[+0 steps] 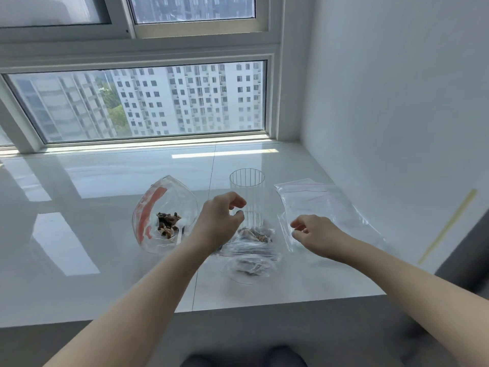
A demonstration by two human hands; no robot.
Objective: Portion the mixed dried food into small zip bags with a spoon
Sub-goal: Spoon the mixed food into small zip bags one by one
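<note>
Zip bags lie right of both loosely curled hands

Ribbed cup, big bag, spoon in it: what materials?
Ribbed cup: clear and glossy with vertical ridges, either plastic or glass; cannot tell which. Big bag: thin clear plastic film that crinkles and reflects light, with a red zip strip. Spoon: white and opaque, probably plastic; partly hidden by the dried food.
</note>
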